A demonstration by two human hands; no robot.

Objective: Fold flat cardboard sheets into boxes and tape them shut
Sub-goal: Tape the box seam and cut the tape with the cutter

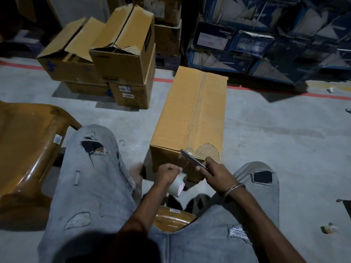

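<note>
Box (191,118) sits on the floor (275,149) between your knees, long seam already taped, near end facing you so the tape can run over the edge. Your left hand (168,172) grips the tape roll (177,185) and keeps the pulled strip (183,163) taut. Your right hand (213,170) holds the blade (190,158) across that strip at the box corner, likely to cut. Torn liner beside the seam: press the tail down well there.
</note>
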